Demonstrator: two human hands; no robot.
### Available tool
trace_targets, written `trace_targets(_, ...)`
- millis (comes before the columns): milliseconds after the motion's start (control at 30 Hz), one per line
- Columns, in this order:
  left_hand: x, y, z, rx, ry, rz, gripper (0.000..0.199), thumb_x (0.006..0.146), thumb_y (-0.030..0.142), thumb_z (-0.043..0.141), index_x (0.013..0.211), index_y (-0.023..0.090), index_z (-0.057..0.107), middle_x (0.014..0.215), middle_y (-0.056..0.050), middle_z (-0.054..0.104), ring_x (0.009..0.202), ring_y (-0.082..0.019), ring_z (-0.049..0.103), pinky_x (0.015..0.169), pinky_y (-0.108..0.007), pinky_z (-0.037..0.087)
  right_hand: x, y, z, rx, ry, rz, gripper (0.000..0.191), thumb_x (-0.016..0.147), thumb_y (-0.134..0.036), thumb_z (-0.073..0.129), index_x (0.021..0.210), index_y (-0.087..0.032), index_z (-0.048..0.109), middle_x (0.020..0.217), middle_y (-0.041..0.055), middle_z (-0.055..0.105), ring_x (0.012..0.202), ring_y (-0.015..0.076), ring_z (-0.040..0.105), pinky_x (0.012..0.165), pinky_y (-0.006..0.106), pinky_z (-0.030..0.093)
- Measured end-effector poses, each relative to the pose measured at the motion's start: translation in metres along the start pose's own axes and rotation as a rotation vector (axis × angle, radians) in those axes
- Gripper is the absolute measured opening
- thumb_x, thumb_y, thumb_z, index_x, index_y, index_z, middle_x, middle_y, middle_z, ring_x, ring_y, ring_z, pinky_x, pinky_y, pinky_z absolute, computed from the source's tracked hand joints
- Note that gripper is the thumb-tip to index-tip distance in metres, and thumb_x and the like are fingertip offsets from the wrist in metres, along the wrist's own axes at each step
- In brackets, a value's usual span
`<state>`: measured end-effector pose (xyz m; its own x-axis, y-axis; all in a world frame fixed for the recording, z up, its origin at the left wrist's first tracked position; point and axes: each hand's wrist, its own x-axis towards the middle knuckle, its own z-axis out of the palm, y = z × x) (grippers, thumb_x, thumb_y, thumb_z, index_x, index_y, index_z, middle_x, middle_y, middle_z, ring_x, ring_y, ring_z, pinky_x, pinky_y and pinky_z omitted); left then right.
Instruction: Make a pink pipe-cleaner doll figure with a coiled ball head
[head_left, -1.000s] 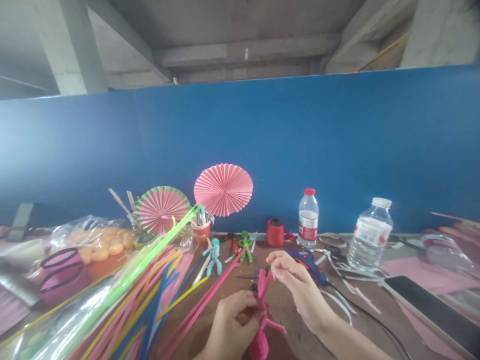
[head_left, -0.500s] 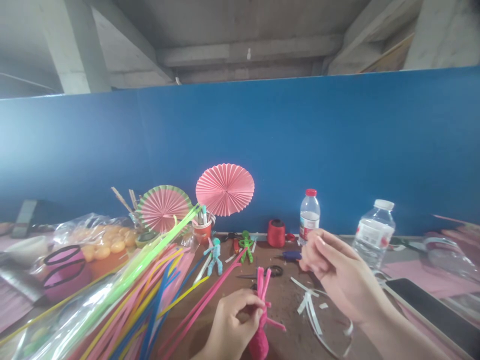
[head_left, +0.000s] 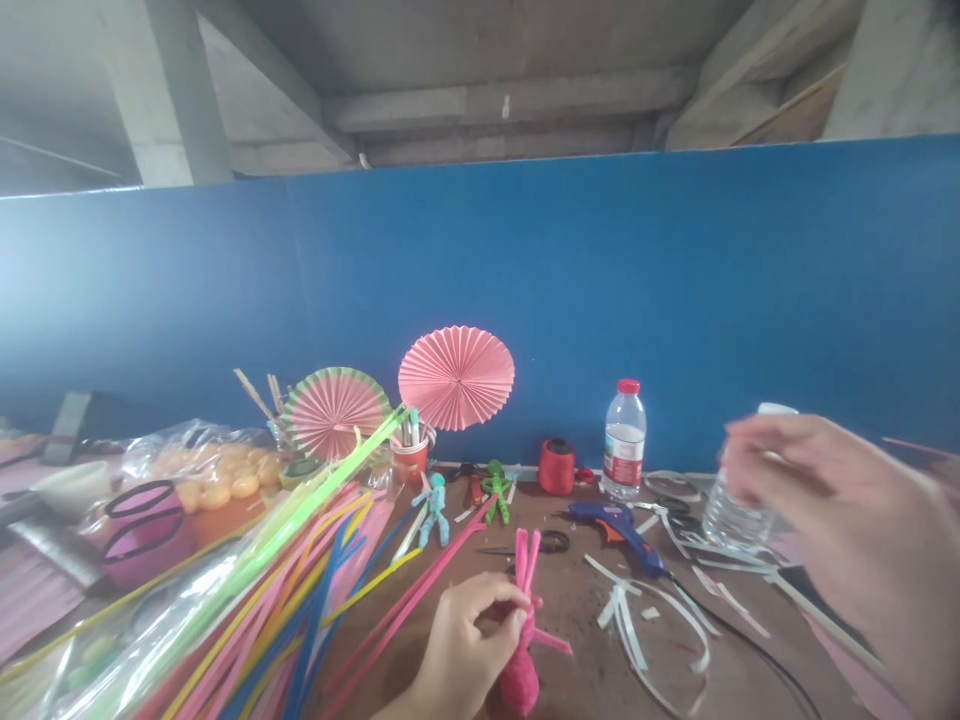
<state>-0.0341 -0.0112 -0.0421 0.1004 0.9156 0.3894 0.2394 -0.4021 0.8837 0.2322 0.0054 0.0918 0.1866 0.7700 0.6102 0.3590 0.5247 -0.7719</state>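
At the bottom middle, my left hand (head_left: 476, 640) pinches a pink fuzzy figure (head_left: 519, 680) with thin strands standing up from its top and one sticking out to the right. My right hand (head_left: 832, 510) is raised at the right, blurred, in front of a clear bottle (head_left: 731, 515); its fingers are bent together, and whatever may be between them cannot be made out. A blue glue gun (head_left: 626, 535) lies between the hands, beyond white strips (head_left: 626, 625). Black-handled scissors (head_left: 553, 542) lie just behind the pink figure.
Colourful pipe cleaners (head_left: 292, 610) cover the left. Behind stand a blue figure (head_left: 433, 510), a green figure (head_left: 495, 490), a red spool (head_left: 556, 468), a red-capped bottle (head_left: 624, 445) and pink paper fans (head_left: 457, 378). A dark cord (head_left: 742, 640) runs to the front right.
My right hand has moved right, uncovering the glue gun and now covering part of the clear bottle. My left hand keeps hold of the pink figure. The view has shifted slightly.
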Motion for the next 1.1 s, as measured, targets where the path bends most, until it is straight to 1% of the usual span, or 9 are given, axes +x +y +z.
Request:
trace_targets(67,0.0,0.001,0.0,-0.003,0.012,0.004,0.02,0.073,0.005,0.052,0.073,0.019,0.066,0.079,-0.004,0.068,0.079,-0.018,0.065,0.068,-0.024,0.051,0.003,0.003,0.015,-0.186,-0.09,0.066,0.014,0.073,-0.037,0.062,0.076,-0.024,0.065,0.064,0.0017,0.064,0.063,0.0188,0.059,0.06,0.031,0.044)
trace_targets(133,0.0,0.003,0.0,-0.001,0.026,0.012,0.02,0.072,0.004,0.052,0.072,0.019,0.066,0.077,-0.004,0.068,0.077,-0.018,0.065,0.067,-0.023,0.051,0.003,0.008,0.031,-0.209,-0.199,0.107,0.026,0.078,-0.042,0.052,0.072,-0.021,0.065,0.054,0.0019,0.063,0.061,0.0199,0.061,0.058,0.03,0.045)
trace_targets(267,0.0,0.004,0.0,-0.002,0.05,0.003,0.019,0.07,0.004,0.053,0.07,0.018,0.066,0.075,-0.004,0.068,0.074,-0.018,0.066,0.065,-0.023,0.051,-0.005,0.02,0.057,-0.23,-0.366,0.089,0.02,0.075,-0.038,0.055,0.071,-0.02,0.064,0.056,-0.0002,0.064,0.052,0.0165,0.06,0.051,0.026,0.044)
trace_targets(433,0.0,0.003,0.001,-0.003,0.064,-0.019,0.019,0.069,0.004,0.052,0.068,0.018,0.066,0.075,-0.004,0.068,0.075,-0.018,0.066,0.065,-0.023,0.051,-0.02,0.024,0.074,-0.069,-0.359,0.182,0.028,0.076,-0.042,0.053,0.061,-0.02,0.057,0.044,-0.0017,0.057,0.039,0.0129,0.05,0.044,0.024,0.038)
trace_targets(600,0.001,0.003,0.001,-0.033,0.081,-0.036,0.019,0.069,0.004,0.052,0.067,0.017,0.065,0.071,-0.003,0.067,0.073,-0.018,0.066,0.063,-0.023,0.05,-0.026,0.028,0.079,-0.032,-0.301,0.211,0.023,0.078,-0.043,0.053,0.074,-0.021,0.058,0.039,-0.0049,0.049,0.036,0.0117,0.042,0.042,0.023,0.034)
trace_targets(767,0.002,0.004,0.002,-0.024,0.102,-0.058,0.018,0.067,0.004,0.053,0.066,0.016,0.066,0.07,-0.003,0.066,0.068,-0.017,0.064,0.06,-0.021,0.048,-0.038,0.047,0.093,0.054,-0.408,0.258,0.031,0.082,-0.044,0.048,0.064,-0.02,0.051,0.036,-0.0073,0.039,0.036,0.0096,0.038,0.042,0.022,0.03)
trace_targets(833,0.002,0.003,0.001,0.017,0.108,-0.059,0.017,0.066,0.004,0.055,0.066,0.016,0.066,0.069,-0.003,0.065,0.065,-0.015,0.062,0.058,-0.021,0.047,-0.049,0.06,0.107,0.174,-0.459,0.377,0.031,0.082,-0.045,0.048,0.065,-0.019,0.052,0.037,-0.0079,0.038,0.035,0.0085,0.034,0.04,0.021,0.027)
trace_targets(933,0.003,0.004,-0.001,0.051,0.079,-0.043,0.017,0.067,0.004,0.054,0.067,0.016,0.066,0.068,-0.003,0.066,0.065,-0.016,0.061,0.061,-0.021,0.047,-0.067,0.079,0.128,0.401,-0.5,0.426,0.025,0.073,-0.042,0.061,0.078,-0.018,0.059,0.06,-0.0025,0.054,0.051,0.0115,0.048,0.048,0.022,0.035)
trace_targets(1100,0.003,0.008,-0.003,0.019,0.046,-0.071,0.02,0.067,0.004,0.052,0.068,0.016,0.067,0.072,-0.003,0.069,0.069,-0.017,0.063,0.066,-0.022,0.047,-0.087,0.098,0.148,0.701,-0.6,0.595,0.035,0.076,-0.049,0.056,0.074,-0.015,0.062,0.057,-0.0008,0.053,0.052,0.0127,0.049,0.051,0.024,0.036)
